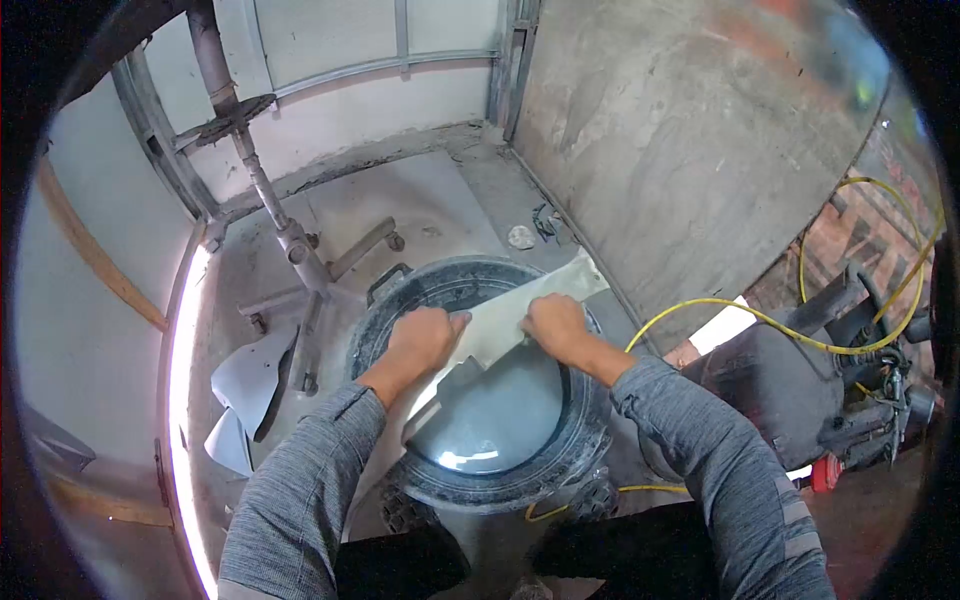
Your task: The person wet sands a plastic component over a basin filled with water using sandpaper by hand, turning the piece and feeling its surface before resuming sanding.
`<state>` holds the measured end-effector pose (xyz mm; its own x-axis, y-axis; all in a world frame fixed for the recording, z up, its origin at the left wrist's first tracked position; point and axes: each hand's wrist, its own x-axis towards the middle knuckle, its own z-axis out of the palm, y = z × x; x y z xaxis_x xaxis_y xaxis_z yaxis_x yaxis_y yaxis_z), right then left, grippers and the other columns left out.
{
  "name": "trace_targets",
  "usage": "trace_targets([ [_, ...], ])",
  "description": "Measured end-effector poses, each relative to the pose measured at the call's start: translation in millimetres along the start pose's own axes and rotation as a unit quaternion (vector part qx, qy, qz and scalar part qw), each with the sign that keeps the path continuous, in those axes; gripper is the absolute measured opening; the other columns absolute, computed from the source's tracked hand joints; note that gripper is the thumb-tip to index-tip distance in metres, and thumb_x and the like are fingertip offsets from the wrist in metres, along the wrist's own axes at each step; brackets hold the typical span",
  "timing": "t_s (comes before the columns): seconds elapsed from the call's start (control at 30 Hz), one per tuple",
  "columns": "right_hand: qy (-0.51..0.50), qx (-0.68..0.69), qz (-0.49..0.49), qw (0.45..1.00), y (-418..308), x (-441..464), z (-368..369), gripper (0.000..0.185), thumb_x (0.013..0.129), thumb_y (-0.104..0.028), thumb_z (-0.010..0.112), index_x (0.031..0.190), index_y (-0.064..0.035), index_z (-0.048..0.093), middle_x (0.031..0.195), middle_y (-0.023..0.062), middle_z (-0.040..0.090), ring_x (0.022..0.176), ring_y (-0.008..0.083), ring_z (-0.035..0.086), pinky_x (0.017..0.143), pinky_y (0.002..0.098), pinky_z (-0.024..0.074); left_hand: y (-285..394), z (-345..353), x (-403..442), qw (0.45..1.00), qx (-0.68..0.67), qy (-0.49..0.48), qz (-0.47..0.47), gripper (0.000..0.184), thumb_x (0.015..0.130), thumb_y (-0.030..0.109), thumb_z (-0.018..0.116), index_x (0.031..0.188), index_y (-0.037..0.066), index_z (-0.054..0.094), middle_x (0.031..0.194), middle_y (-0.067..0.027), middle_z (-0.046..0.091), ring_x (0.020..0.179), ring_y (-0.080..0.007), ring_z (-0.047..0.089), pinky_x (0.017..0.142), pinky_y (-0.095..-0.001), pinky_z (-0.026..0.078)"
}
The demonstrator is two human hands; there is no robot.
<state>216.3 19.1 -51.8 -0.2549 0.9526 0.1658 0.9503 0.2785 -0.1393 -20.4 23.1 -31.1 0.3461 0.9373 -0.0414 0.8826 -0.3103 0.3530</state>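
A pale, off-white panel with a notched lower edge point(492, 328) slants over a round black tub point(470, 492). Cloudy grey water point(505, 405) fills the tub's lower part. My left hand point(425, 338) is closed on the panel near its middle, the thumb resting on the face. Farther right, my right hand point(558, 326) has its fingers curled around the lower edge of the same panel. Whatever lies under the fingers of either hand is hidden. The panel's far corner sticks out past the tub's rim at the upper right.
To the left stands a metal stand on casters point(310, 265), with curved white pieces point(250, 380) on the floor beside it. A dark tank point(770, 385) with a yellow hose point(700, 302) sits at the right. A large grey board point(680, 150) leans behind.
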Motion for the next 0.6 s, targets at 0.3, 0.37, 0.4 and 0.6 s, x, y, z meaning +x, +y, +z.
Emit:
trace_targets([
  [0.3, -0.196, 0.320, 0.329, 0.867, 2, -32, 89, 0.030, 0.092, -0.025, 0.061, 0.091, 0.0041, 0.066, 0.083, 0.0215, 0.066, 0.073, 0.0332, 0.068, 0.051, 0.0425, 0.0564, -33, 1, -2, 0.997, 0.054, -0.025, -0.041, 0.059, 0.097, 0.050, 0.042, 0.092, 0.000, 0.072, 0.093, -0.0239, 0.069, 0.090, -0.0397, 0.067, 0.081, -0.0480, 0.052],
  [0.37, -0.190, 0.385, 0.399, 0.810, 6, -47, 148, 0.020, 0.092, -0.017, 0.060, 0.099, -0.0004, 0.066, 0.091, 0.0180, 0.067, 0.064, 0.0311, 0.067, 0.042, 0.0415, 0.0565, -35, 4, -5, 0.998, 0.047, -0.030, -0.043, 0.059, 0.097, 0.050, 0.042, 0.092, 0.000, 0.072, 0.094, -0.0239, 0.069, 0.092, -0.0398, 0.067, 0.082, -0.0478, 0.052],
  [0.4, -0.173, 0.429, 0.447, 0.766, 5, -56, 181, 0.019, 0.091, -0.014, 0.059, 0.103, -0.0010, 0.066, 0.093, 0.0183, 0.067, 0.064, 0.0313, 0.067, 0.042, 0.0442, 0.0563, -37, 5, -6, 0.997, 0.043, -0.039, -0.042, 0.060, 0.097, 0.050, 0.042, 0.092, -0.001, 0.072, 0.095, -0.0240, 0.069, 0.093, -0.0399, 0.066, 0.083, -0.0476, 0.052],
  [0.6, -0.186, 0.399, 0.615, 0.655, 25, -85, 236, 0.040, 0.085, -0.007, 0.067, 0.124, -0.0014, 0.057, 0.123, 0.0203, 0.059, 0.090, 0.0352, 0.065, 0.058, 0.0490, 0.0606, -47, 10, -5, 0.996, 0.005, -0.069, -0.056, 0.068, 0.087, 0.062, 0.049, 0.090, -0.002, 0.071, 0.094, -0.0250, 0.069, 0.090, -0.0420, 0.066, 0.081, -0.0491, 0.052],
])
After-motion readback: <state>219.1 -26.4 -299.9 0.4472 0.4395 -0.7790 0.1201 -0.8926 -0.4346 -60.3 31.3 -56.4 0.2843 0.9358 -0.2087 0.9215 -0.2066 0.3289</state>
